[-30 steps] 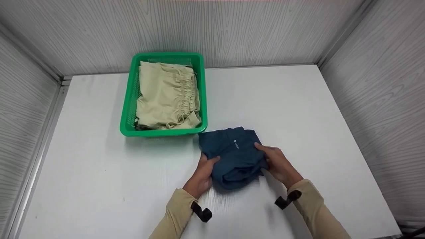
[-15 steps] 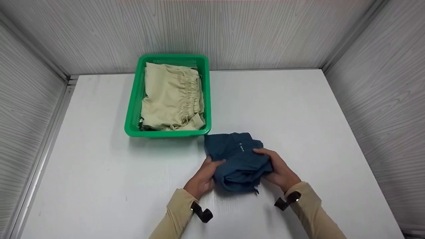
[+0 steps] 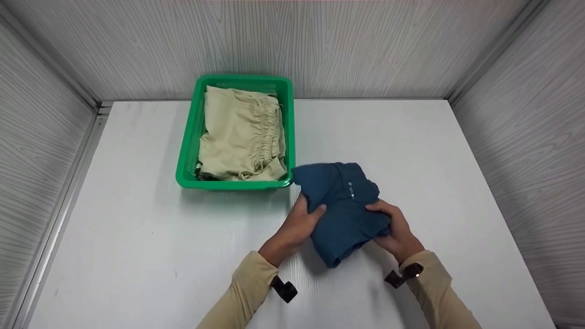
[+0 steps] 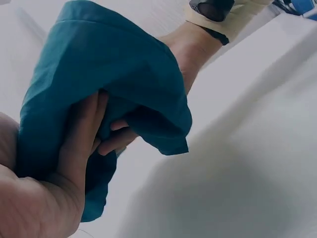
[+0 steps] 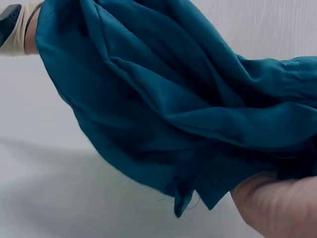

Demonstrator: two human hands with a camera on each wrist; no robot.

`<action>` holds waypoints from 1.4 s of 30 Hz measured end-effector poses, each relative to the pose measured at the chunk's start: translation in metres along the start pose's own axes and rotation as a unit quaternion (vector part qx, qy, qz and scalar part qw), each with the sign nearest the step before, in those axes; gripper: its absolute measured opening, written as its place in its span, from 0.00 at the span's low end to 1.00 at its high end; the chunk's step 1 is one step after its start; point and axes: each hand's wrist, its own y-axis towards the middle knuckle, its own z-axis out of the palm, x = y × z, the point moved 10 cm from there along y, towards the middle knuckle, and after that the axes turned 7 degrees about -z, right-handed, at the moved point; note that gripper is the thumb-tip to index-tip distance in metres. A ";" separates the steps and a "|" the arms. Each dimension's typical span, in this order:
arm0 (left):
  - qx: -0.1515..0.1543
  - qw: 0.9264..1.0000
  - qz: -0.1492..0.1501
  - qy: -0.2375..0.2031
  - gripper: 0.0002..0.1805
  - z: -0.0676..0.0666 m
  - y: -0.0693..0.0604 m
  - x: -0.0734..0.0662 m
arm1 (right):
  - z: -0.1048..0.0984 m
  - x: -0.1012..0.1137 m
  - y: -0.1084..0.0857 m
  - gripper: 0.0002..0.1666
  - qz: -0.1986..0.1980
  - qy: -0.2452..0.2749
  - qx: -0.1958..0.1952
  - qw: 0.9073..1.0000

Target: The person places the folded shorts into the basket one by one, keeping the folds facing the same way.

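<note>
A folded dark blue garment [image 3: 343,205] with a small white mark is held up off the table by both hands. On its left side my left hand [image 3: 297,226] grips it, thumb on top and fingers underneath. My right hand [image 3: 395,228] grips the right side the same way. In the left wrist view, fingers reach under the blue cloth [image 4: 109,54], which droops at its edge. Loose folds of the cloth [image 5: 163,109] hang down in the right wrist view, where most of the right hand [image 5: 277,206] is hidden.
A green plastic basket [image 3: 185,164] stands at the back, left of the garment. Beige trousers or shorts with an elastic waist and drawstring [image 3: 240,132] lie folded in it. White table [image 3: 137,237]; grey wood-grain panels [image 3: 365,50] enclose it at back and sides.
Both hands have lifted the blue garment off the table and shifted it slightly right. Its near end now tilts down to a point. The view has shifted a little.
</note>
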 end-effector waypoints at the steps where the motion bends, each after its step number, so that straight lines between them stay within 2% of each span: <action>1: -0.002 1.000 0.010 0.024 0.43 -0.001 0.000 -0.012 | 0.006 0.007 0.003 0.47 -0.014 0.000 0.005 1.000; 4: -0.011 0.997 0.031 0.076 0.44 -0.010 0.001 -0.046 | 0.030 0.026 0.014 0.39 -0.055 -0.001 0.019 0.998; 7: -0.022 0.993 0.050 0.105 0.46 -0.030 0.007 -0.080 | 0.059 0.039 0.033 0.37 -0.084 -0.006 0.039 0.996; 10: -0.031 0.991 0.073 0.108 0.46 -0.059 0.015 -0.111 | 0.091 0.046 0.056 0.42 -0.100 -0.019 0.066 0.993; 15: -0.062 0.986 0.074 0.133 0.45 -0.119 0.029 -0.145 | 0.141 0.042 0.098 0.44 -0.093 -0.070 0.112 0.987; 18: -0.083 0.978 0.061 0.182 0.44 -0.151 0.038 -0.154 | 0.156 0.030 0.121 0.45 -0.077 -0.105 0.108 0.986; 21: -0.095 0.972 0.042 0.212 0.42 -0.175 0.046 -0.151 | 0.159 0.015 0.140 0.46 -0.057 -0.142 0.080 0.985; 25: -0.108 0.966 0.020 0.235 0.40 -0.195 0.057 -0.132 | 0.153 -0.007 0.153 0.47 -0.027 -0.210 0.038 0.977; 27: -0.112 0.959 0.002 0.262 0.38 -0.201 0.061 -0.117 | 0.149 -0.018 0.155 0.49 -0.011 -0.255 0.025 0.966; 28: -0.116 0.952 -0.007 0.284 0.38 -0.203 0.063 -0.110 | 0.148 -0.022 0.155 0.50 -0.003 -0.283 0.021 0.959; 31: -0.136 0.924 -0.036 0.356 0.36 -0.210 0.066 -0.092 | 0.150 -0.030 0.155 0.53 0.006 -0.382 0.023 0.924; 34: -0.177 0.890 -0.043 0.418 0.35 -0.214 0.065 -0.092 | 0.161 -0.030 0.153 0.54 -0.012 -0.471 0.033 0.881; 36: -0.212 0.871 -0.036 0.443 0.35 -0.214 0.060 -0.099 | 0.170 -0.028 0.149 0.54 -0.031 -0.528 0.043 0.848; 37: -0.230 0.861 -0.029 0.452 0.36 -0.214 0.056 -0.104 | 0.176 -0.024 0.147 0.53 -0.051 -0.563 0.050 0.824; 38: -0.248 0.851 -0.022 0.462 0.36 -0.212 0.051 -0.110 | 0.182 -0.020 0.145 0.53 -0.074 -0.601 0.055 0.794; 39: -0.262 0.840 -0.012 0.475 0.36 -0.210 0.046 -0.115 | 0.190 -0.015 0.142 0.53 -0.106 -0.641 0.064 0.758; 40: -0.271 0.825 0.002 0.496 0.37 -0.206 0.042 -0.121 | 0.200 -0.010 0.139 0.53 -0.146 -0.683 0.078 0.712; 41: -0.273 0.807 0.015 0.524 0.37 -0.200 0.038 -0.125 | 0.211 -0.005 0.136 0.52 -0.190 -0.728 0.093 0.652; 42: -0.264 0.788 0.026 0.556 0.38 -0.192 0.037 -0.128 | 0.222 -0.001 0.132 0.50 -0.239 -0.766 0.105 0.588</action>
